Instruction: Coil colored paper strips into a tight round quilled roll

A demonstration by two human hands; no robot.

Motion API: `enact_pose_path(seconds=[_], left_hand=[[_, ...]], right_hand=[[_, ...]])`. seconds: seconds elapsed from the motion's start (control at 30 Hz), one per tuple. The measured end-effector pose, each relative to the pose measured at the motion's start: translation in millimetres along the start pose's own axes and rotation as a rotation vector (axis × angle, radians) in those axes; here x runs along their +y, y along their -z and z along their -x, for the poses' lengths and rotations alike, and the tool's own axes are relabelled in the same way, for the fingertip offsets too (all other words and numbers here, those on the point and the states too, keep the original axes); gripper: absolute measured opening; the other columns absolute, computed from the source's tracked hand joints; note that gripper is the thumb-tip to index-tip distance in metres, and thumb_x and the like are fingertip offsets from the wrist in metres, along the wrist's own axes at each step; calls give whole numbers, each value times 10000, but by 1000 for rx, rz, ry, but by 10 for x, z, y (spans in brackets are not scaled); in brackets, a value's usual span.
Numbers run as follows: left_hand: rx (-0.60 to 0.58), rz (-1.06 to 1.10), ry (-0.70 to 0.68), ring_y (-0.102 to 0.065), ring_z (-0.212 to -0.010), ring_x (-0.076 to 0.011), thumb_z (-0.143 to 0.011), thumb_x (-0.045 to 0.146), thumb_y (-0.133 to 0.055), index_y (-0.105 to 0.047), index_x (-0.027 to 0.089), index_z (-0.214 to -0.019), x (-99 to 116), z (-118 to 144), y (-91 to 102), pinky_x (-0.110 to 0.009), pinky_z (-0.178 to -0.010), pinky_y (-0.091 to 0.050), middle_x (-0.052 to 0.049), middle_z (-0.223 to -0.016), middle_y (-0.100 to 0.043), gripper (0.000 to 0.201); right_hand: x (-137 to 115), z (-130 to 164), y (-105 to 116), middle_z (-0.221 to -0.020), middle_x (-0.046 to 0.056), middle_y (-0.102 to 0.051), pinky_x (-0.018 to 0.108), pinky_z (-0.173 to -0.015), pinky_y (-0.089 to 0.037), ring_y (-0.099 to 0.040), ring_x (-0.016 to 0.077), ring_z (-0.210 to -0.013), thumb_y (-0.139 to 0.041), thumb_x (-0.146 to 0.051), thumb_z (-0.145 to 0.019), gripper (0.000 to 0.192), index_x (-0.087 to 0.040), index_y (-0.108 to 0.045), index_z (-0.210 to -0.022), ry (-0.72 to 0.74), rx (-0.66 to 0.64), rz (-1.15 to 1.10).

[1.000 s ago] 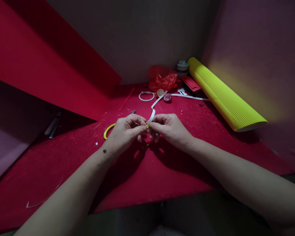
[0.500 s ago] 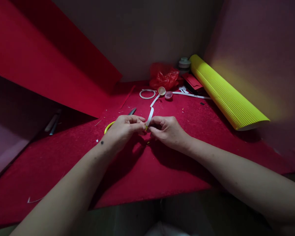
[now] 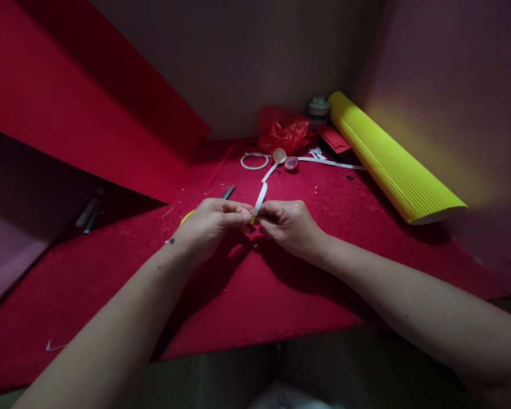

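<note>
A white paper strip [image 3: 260,196] with a yellow end runs from between my hands up towards a small round piece [image 3: 279,155] on the red tabletop [image 3: 281,295]. My left hand [image 3: 219,222] pinches the strip near its yellow end with thumb and forefinger. From the other side my right hand [image 3: 287,226] closes its fingertips at the same end; exactly what they grip is partly hidden. Scissors [image 3: 229,192] with yellow handles lie behind my left hand, which covers part of them. A few tiny yellow scraps [image 3: 255,246] rest below my fingers.
Yellow corrugated paper [image 3: 396,159] lies rolled at the right. At the back are a red plastic bag [image 3: 284,129], a lidded jar [image 3: 319,108], a white ring [image 3: 254,161] and a small round red piece [image 3: 292,164]. A large red sheet [image 3: 89,102] leans over the left side.
Both hands stay at the strip's yellow end with only slight finger shifts. My left hand now covers more of the scissors' yellow handle.
</note>
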State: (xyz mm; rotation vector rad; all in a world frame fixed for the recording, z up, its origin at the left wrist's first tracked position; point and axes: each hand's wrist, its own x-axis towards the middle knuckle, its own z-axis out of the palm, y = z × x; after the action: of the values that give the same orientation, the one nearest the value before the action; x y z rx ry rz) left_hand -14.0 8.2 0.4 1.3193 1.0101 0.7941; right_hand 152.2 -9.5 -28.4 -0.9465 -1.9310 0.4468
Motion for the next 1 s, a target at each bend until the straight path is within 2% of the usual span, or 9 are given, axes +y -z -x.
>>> enact_pose_path(seconds=[0.27,0.4,0.5,0.63,0.77,0.87,1.0], left_hand=[[-2,-10,-6,-615,-635,-156,-654,205,-677,-673,134,-585,-5,5,-14,-300,-651,-484,-60,-661,-660,99],[44,3,-6,-609,-629,-141,-647,202,-682,-657,138,-587,16,27,-66,-281,-646,-478,-51,-680,-665,92],[80,15,-3,-596,-599,-129,-646,211,-695,-638,137,-594,29,41,-108,-262,-614,-472,-36,-653,-652,107],[110,30,-1,-587,-559,-134,-670,262,-705,-629,139,-664,20,41,-108,-268,-563,-472,-24,-635,-634,144],[197,-63,-117,-606,-629,-138,-682,253,-710,-654,153,-794,13,39,-69,-268,-604,-483,-27,-741,-653,161],[230,-165,-244,-585,-651,-115,-697,231,-701,-666,154,-823,25,54,-75,-236,-621,-469,-19,-762,-647,152],[208,-297,-411,-581,-706,-120,-734,211,-671,-669,163,-839,22,72,-111,-241,-673,-470,-17,-790,-642,115]], right_hand=[[-16,4,-3,-636,19,-658,198,-551,-415,-553,82,-543,-524,-75,-760,152,-121,-664,-725,-69,41,-23],[-23,6,-10,-619,10,-638,203,-537,-412,-539,81,-532,-514,-77,-751,147,-126,-647,-715,-133,49,-95],[-35,-8,-12,-577,-10,-610,196,-504,-412,-526,76,-496,-506,-80,-742,137,-136,-624,-699,-233,44,-218],[-83,-50,20,-531,-22,-593,185,-433,-421,-532,74,-429,-521,-95,-719,112,-142,-594,-648,-476,3,-536],[-88,-90,64,-582,18,-648,186,-390,-438,-574,95,-431,-597,-133,-677,9,-134,-593,-669,-694,10,-834],[-40,-105,88,-581,29,-659,168,-364,-409,-557,84,-411,-617,-134,-650,42,-124,-594,-684,-753,-3,-981],[14,-112,110,-528,2,-621,136,-316,-311,-489,49,-368,-605,-132,-629,57,-108,-603,-681,-792,-13,-1069]])
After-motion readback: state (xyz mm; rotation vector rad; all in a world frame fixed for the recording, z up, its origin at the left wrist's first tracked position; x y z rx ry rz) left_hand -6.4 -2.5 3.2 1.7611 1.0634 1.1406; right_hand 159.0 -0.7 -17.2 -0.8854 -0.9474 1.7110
